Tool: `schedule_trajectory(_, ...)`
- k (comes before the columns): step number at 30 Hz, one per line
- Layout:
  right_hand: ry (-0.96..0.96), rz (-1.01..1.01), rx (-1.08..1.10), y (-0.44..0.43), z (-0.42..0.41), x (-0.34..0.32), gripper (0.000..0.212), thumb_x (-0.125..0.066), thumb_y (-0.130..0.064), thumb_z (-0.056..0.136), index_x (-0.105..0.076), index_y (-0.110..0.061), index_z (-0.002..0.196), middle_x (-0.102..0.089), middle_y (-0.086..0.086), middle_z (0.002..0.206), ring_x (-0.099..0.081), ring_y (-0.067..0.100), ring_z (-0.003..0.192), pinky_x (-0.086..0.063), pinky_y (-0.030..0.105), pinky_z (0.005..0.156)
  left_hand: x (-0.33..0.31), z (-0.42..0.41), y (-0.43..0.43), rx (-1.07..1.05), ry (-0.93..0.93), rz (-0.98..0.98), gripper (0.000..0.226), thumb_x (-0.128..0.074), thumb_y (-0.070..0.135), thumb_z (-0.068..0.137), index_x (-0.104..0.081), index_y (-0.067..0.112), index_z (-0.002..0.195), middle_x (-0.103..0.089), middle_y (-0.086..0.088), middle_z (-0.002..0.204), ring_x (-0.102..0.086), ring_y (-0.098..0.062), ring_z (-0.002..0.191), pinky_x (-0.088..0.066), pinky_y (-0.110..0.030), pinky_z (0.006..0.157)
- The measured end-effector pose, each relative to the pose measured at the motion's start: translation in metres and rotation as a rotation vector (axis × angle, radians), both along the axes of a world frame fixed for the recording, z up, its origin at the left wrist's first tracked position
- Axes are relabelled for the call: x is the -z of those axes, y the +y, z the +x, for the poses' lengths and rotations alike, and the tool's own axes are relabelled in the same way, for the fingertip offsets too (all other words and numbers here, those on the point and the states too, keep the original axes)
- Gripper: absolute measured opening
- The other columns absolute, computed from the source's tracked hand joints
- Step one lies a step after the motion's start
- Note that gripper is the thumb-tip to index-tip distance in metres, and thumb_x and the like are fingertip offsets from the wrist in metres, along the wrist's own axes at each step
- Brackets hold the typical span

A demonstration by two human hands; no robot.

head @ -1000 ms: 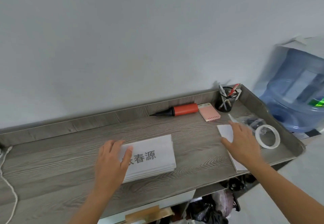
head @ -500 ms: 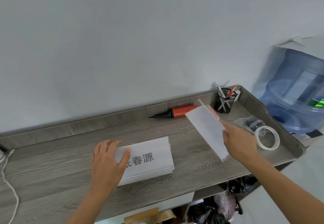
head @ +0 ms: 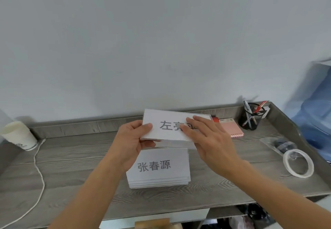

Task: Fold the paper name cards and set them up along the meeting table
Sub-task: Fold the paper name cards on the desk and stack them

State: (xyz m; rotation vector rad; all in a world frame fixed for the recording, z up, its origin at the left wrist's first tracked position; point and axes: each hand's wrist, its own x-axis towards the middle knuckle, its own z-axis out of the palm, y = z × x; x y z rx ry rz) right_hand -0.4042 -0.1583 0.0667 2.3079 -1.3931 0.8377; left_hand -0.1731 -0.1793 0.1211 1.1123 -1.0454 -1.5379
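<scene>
A white paper name card [head: 170, 121] with printed grey characters is held up above the grey wood-grain table [head: 71, 166], in front of the wall. My left hand [head: 132, 142] pinches its left edge, thumb on the front. My right hand [head: 209, 139] grips its right part, with the fingers spread over the printed face and covering the last character. Below the held card, a stack of white name cards [head: 161, 169] lies flat on the table, printed side up.
A white cup [head: 18, 135] and a white cord [head: 40, 166] are at the left. At the back right are a pink notepad [head: 232, 128] and a black pen holder [head: 250, 116]. A tape roll [head: 298, 163] and a blue water bottle [head: 318, 112] are at the right.
My right hand carried a card from the table's right side to the middle and turned its printed face toward me. My left hand left the stack and took the card's left edge.
</scene>
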Motion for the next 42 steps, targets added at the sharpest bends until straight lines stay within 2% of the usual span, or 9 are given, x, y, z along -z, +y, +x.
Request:
schedule_trajectory(5, -0.453, 0.450, 0.000, 0.005, 0.001, -0.011, 0.079, -0.055, -0.070, 0.076, -0.027, -0.043, 0.145, -0.021, -0.014, 0.158, -0.018, 0.007, 0.145, -0.019, 0.034, 0.114, 0.025, 0.028, 0.003, -0.035, 0.008, -0.038, 0.021, -0.056, 0.005, 0.089, -0.065, 0.003, 0.108, -0.076, -0.012, 0.099, -0.072, -0.023, 0.081, -0.059, -0.028, 0.058)
schedule_trajectory(8, -0.772, 0.675, 0.019, -0.011, -0.008, -0.015, 0.087, -0.077, -0.048, 0.072, -0.030, -0.039, 0.144, -0.038, -0.017, 0.148, -0.036, 0.003, 0.134, -0.031, 0.030, 0.109, 0.043, 0.042, 0.003, -0.049, 0.011, -0.017, 0.024, -0.055, 0.005, 0.089, -0.063, 0.004, 0.112, -0.074, -0.013, 0.105, -0.071, -0.026, 0.088, -0.060, -0.029, 0.061)
schedule_trajectory(11, -0.919, 0.866, -0.069, -0.025, -0.009, -0.005, 0.060, -0.085, -0.026, 0.068, -0.056, -0.026, 0.121, -0.069, -0.007, 0.116, -0.064, 0.014, 0.110, -0.050, 0.041, 0.099, 0.058, 0.047, 0.005, -0.047, -0.032, 0.017, 0.024, -0.055, 0.003, 0.090, -0.062, 0.002, 0.113, -0.074, -0.015, 0.106, -0.071, -0.028, 0.091, -0.061, -0.030, 0.063)
schedule_trajectory(18, -0.824, 0.883, 0.035, -0.006, 0.014, 0.050, 0.047, -0.082, -0.028, 0.071, -0.053, -0.041, 0.105, -0.067, -0.016, 0.109, -0.059, 0.004, 0.108, -0.048, 0.035, 0.097, 0.106, 0.064, 0.023, -0.232, -1.052, -0.249, 0.018, -0.072, 0.029, 0.080, -0.062, 0.015, 0.086, -0.064, 0.000, 0.071, -0.060, -0.018, 0.067, -0.051, -0.035, 0.063)
schedule_trajectory(26, -0.718, 0.984, 0.159, 0.010, 0.015, 0.069, 0.074, -0.069, -0.048, 0.079, -0.033, -0.036, 0.143, -0.049, -0.010, 0.137, -0.051, 0.012, 0.120, -0.047, 0.040, 0.100, 0.111, 0.062, 0.021, -0.214, -0.710, -0.023, 0.055, -0.069, 0.040, 0.082, -0.044, 0.023, 0.128, -0.059, 0.003, 0.104, -0.060, -0.011, 0.091, -0.050, -0.027, 0.069)
schedule_trajectory(30, -0.783, 1.059, 0.243, 0.012, 0.020, 0.072, 0.091, -0.061, -0.069, 0.072, -0.018, -0.042, 0.147, -0.063, -0.005, 0.113, -0.063, 0.012, 0.097, -0.053, 0.034, 0.081, 0.114, 0.058, 0.013, -0.077, -0.593, 0.086, 0.052, -0.052, 0.056, 0.084, -0.047, 0.026, 0.125, -0.065, 0.002, 0.105, -0.065, -0.015, 0.095, -0.054, -0.037, 0.081)
schedule_trajectory(32, -0.895, 1.092, 0.185, 0.013, 0.032, 0.077, 0.095, -0.057, -0.077, 0.069, -0.014, -0.043, 0.147, -0.065, -0.004, 0.117, -0.063, 0.012, 0.103, -0.052, 0.038, 0.089, 0.115, 0.055, 0.011, -0.033, -0.526, 0.079, 0.042, -0.046, 0.058, 0.084, -0.052, 0.032, 0.115, -0.066, 0.007, 0.107, -0.064, -0.012, 0.099, -0.052, -0.032, 0.081)
schedule_trajectory(36, -1.096, 1.023, 0.123, 0.015, 0.061, 0.084, 0.085, -0.061, -0.057, 0.082, -0.017, -0.030, 0.149, -0.056, -0.019, 0.127, -0.056, 0.002, 0.115, -0.045, 0.038, 0.105, 0.118, 0.052, 0.009, -0.026, -0.468, 0.090, 0.037, -0.038, 0.057, 0.090, -0.045, 0.035, 0.119, -0.059, 0.014, 0.109, -0.058, -0.013, 0.103, -0.041, -0.032, 0.088)
schedule_trajectory(42, -1.288, 0.917, 0.263, 0.037, 0.055, 0.070, 0.056, -0.059, -0.047, 0.088, -0.037, -0.027, 0.135, -0.061, -0.012, 0.115, -0.063, 0.004, 0.102, -0.054, 0.024, 0.084, 0.111, 0.036, 0.001, 0.079, -0.500, 0.025, 0.045, -0.034, 0.066, 0.086, -0.040, 0.042, 0.123, -0.058, 0.012, 0.114, -0.056, -0.013, 0.105, -0.040, -0.037, 0.092)
